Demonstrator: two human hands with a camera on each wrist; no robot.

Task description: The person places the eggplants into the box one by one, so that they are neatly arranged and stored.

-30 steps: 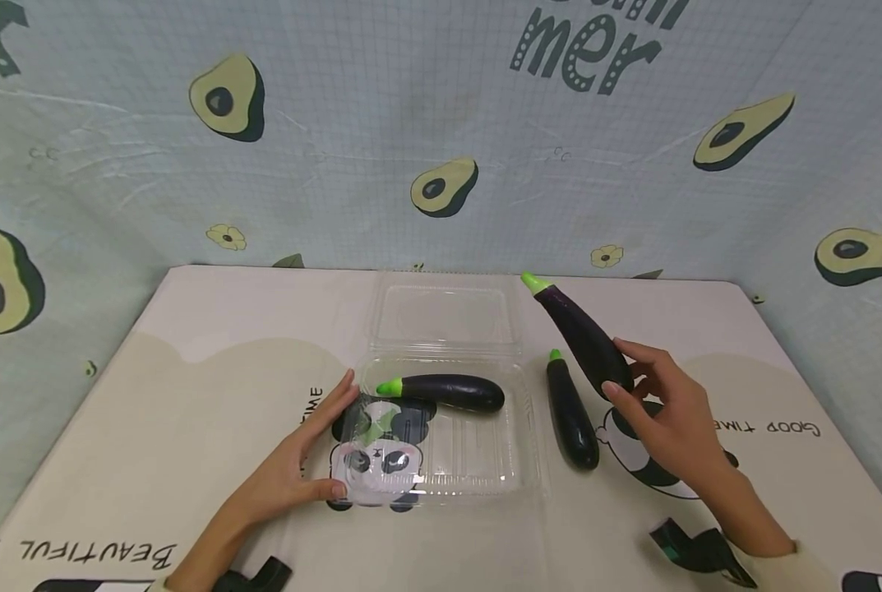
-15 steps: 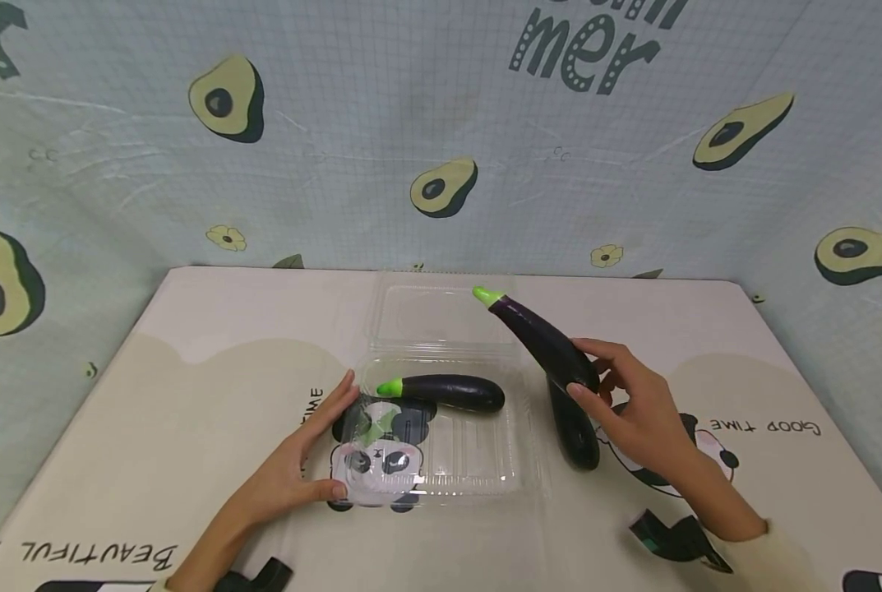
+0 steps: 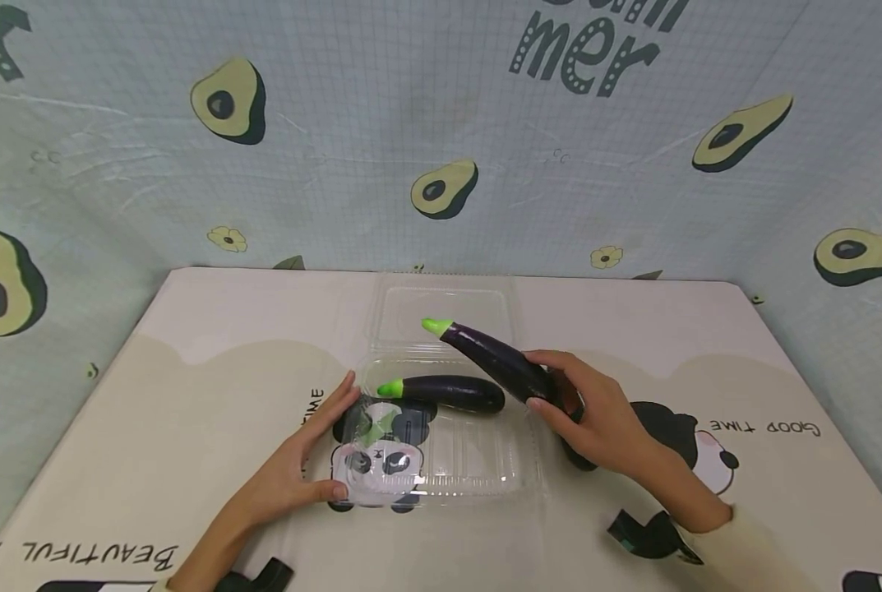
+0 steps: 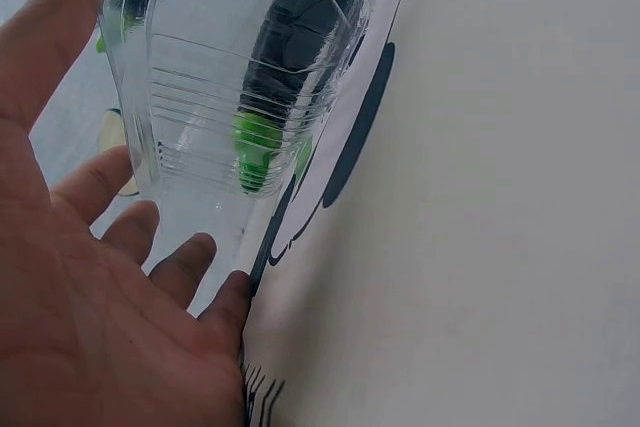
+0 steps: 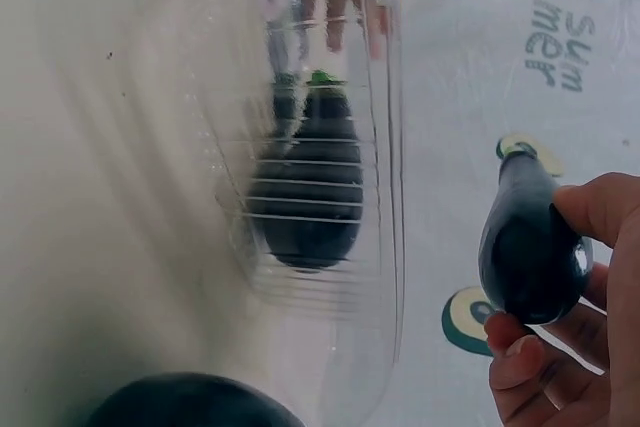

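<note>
A clear plastic clamshell container [image 3: 473, 460] stands on the table with its lid folded back. Inside it, toward the back, lies one eggplant [image 3: 455, 394], green stem to the left. My left hand [image 3: 293, 473] rests along the container's left side, thumb and fingers spread at its edge; the left wrist view shows the fingers loosely extended. Above the container's right side, my right hand [image 3: 599, 411] grips a second eggplant [image 3: 494, 355] by its thick end, stem pointing left and away. Another eggplant [image 3: 579, 457] lies on the table, mostly hidden under the right hand.
The lid [image 3: 444, 308] reaches close to the table's back edge. A panda-printed cover lies over the table [image 3: 211, 427], and an avocado-patterned curtain [image 3: 352, 123] rises behind it. Black wrist gear [image 3: 651, 534] hangs beneath the right wrist.
My right hand has carried its eggplant left and lower, from over the table on the right to above the container's right side. The left hand has stayed at the container.
</note>
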